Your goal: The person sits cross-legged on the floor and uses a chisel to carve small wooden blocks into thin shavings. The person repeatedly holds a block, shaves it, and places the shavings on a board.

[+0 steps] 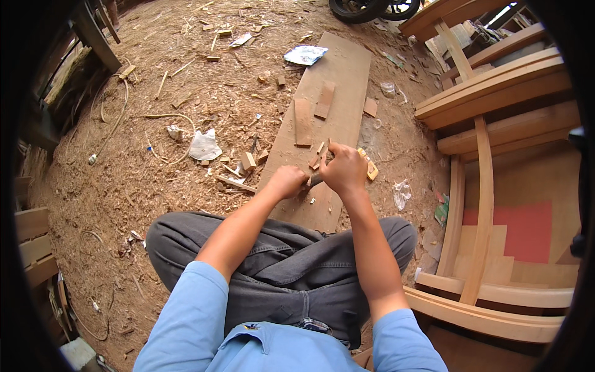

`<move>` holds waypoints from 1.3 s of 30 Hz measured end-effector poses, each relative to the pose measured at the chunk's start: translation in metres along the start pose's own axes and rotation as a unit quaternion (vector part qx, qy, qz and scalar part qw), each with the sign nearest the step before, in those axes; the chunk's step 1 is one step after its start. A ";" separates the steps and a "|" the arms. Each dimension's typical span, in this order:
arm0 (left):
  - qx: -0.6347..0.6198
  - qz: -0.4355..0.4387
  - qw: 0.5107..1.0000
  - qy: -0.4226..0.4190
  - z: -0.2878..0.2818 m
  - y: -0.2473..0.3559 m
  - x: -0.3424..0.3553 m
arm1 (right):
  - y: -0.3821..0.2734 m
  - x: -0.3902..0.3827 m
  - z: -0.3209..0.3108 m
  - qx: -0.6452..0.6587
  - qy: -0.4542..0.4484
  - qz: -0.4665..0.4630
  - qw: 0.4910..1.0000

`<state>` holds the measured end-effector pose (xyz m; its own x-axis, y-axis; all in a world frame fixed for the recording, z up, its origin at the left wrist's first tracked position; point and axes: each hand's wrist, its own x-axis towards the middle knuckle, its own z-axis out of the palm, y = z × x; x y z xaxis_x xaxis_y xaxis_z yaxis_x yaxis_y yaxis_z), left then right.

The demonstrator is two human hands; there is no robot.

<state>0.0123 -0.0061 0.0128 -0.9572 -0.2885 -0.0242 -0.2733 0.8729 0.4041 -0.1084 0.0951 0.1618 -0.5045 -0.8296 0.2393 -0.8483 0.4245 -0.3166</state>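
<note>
A long brown board [351,80] lies on the ground before my crossed legs. My left hand [289,182] is closed around a dark bar-like tool [315,180] just above the board. Beside it, my right hand [344,166] is closed, its fingers curled near a narrow upright piece; what exactly it grips is hidden. Small wooden blocks [313,162] are by my fingers, and two flat wooden pieces [303,122] rest farther up the board. A yellow object [372,168] lies just right of my right hand.
Wood shavings, offcuts and a cord [183,118] cover the ground. Wooden frames [480,211] stand close at my right, slats [34,248] at the left edge. A blue-white packet [305,55] sits near the board's far end, with black wheels [358,13] beyond.
</note>
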 end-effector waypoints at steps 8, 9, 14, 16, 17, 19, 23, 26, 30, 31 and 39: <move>0.002 -0.011 1.000 -0.012 -0.004 0.003 0.000 | -0.003 -0.003 0.003 0.007 0.011 0.000 1.000; 0.000 -0.014 1.000 -0.013 -0.004 0.002 0.000 | -0.004 -0.002 0.003 0.019 0.012 0.003 1.000; -0.006 -0.019 1.000 -0.012 -0.005 0.002 0.000 | -0.012 -0.001 0.000 -0.001 -0.015 -0.006 1.000; -0.010 -0.027 1.000 -0.001 -0.006 0.005 -0.002 | -0.017 -0.001 -0.002 0.003 -0.030 -0.003 1.000; -0.022 -0.037 0.999 0.015 -0.007 0.007 -0.002 | -0.019 0.000 -0.004 0.007 -0.041 0.000 0.999; -0.052 -0.062 0.996 0.036 -0.008 0.010 -0.005 | -0.022 0.000 -0.008 0.012 -0.066 0.004 0.998; -0.055 -0.060 0.996 0.038 -0.007 0.010 -0.003 | -0.019 0.001 -0.014 0.029 -0.125 -0.001 0.992; -0.072 -0.037 0.996 0.035 -0.001 0.004 0.000 | -0.018 0.005 -0.014 0.042 -0.121 -0.018 0.992; -0.080 0.001 0.995 0.053 0.010 -0.005 0.002 | -0.022 0.014 -0.010 0.026 -0.133 -0.010 0.991; -0.082 0.013 0.995 0.062 0.013 -0.006 0.002 | -0.023 0.015 -0.010 0.024 -0.139 -0.004 0.990; -0.062 0.019 0.995 0.080 0.020 -0.012 0.005 | -0.029 0.013 -0.009 -0.022 -0.144 0.003 0.989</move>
<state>0.0093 -0.0106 -0.0102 -0.9369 -0.3227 0.1347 -0.2132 0.8323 0.5116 -0.0914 0.0753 0.1822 -0.4476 -0.8935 -0.0367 -0.8550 0.4396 -0.2753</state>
